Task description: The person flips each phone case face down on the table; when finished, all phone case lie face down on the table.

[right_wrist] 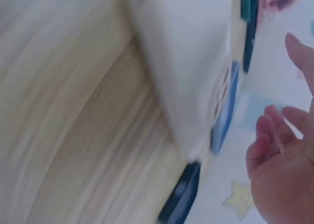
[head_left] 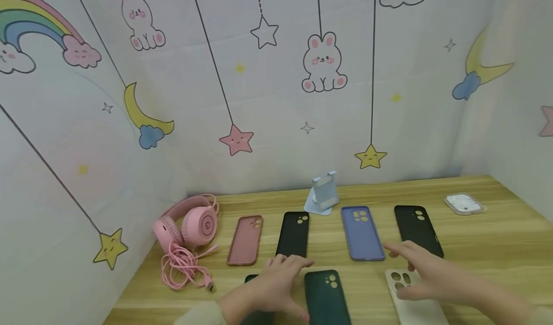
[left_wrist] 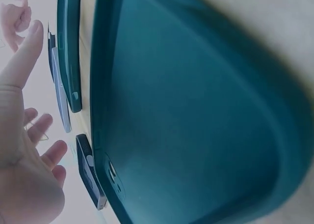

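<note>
In the head view my left hand [head_left: 276,286] hovers with loosely bent, spread fingers, holding nothing. Under it lies a dark green phone case [head_left: 257,318], partly hidden by the hand; the left wrist view shows a teal-looking case [left_wrist: 191,116] close up. Another dark green phone case [head_left: 326,296] lies just right of that hand, and a black phone case [head_left: 294,234] lies beyond its fingers. My right hand [head_left: 427,279], thumb and fingers apart, is over a cream phone case [head_left: 421,310], covering part of it. In the right wrist view a gap separates this hand from the pale case [right_wrist: 191,52].
Farther back on the wooden table [head_left: 367,193] lie a pink phone case [head_left: 245,241], a blue-purple one [head_left: 363,234] and another black one [head_left: 416,226]. Pink headphones [head_left: 200,224] with a coiled cable [head_left: 181,262], a light-blue phone stand [head_left: 325,193] and boxed white earphones [head_left: 464,203] sit around them.
</note>
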`<state>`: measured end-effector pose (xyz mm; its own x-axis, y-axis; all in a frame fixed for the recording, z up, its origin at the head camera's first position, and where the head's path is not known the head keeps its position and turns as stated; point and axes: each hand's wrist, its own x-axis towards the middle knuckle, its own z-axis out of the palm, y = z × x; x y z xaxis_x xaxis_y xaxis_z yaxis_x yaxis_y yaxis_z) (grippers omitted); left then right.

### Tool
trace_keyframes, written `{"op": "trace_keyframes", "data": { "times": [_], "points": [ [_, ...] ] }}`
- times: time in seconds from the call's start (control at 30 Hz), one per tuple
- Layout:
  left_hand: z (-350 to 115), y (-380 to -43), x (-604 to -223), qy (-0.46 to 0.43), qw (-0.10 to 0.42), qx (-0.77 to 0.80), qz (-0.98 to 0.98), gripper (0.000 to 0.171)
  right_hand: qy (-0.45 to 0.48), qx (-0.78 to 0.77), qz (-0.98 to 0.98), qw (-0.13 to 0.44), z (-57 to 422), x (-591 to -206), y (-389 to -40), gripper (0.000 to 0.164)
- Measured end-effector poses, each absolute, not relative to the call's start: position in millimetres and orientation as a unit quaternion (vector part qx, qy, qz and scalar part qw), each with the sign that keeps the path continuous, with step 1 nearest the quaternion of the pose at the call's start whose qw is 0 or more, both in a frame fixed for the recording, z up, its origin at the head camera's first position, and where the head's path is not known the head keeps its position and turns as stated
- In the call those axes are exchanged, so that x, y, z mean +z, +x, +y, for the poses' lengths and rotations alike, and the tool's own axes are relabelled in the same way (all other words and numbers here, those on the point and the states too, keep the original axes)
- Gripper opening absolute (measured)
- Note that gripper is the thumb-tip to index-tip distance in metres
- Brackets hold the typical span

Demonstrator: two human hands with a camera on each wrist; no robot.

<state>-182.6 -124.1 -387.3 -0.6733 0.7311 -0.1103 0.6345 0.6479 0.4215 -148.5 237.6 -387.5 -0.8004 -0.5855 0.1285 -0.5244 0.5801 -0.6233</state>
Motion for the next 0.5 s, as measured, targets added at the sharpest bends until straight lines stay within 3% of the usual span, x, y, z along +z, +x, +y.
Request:
{"op": "trace_keyframes", "data": {
  "times": [0.5],
  "points": [
    [-119.3, -177.1, -395.3, 0.375, 0.136, 0.162, 0.902, 0.093, -0.322, -0.330, 0.875, 0.148, 169.8, -390.3, -151.8, 0.083]
  ]
}}
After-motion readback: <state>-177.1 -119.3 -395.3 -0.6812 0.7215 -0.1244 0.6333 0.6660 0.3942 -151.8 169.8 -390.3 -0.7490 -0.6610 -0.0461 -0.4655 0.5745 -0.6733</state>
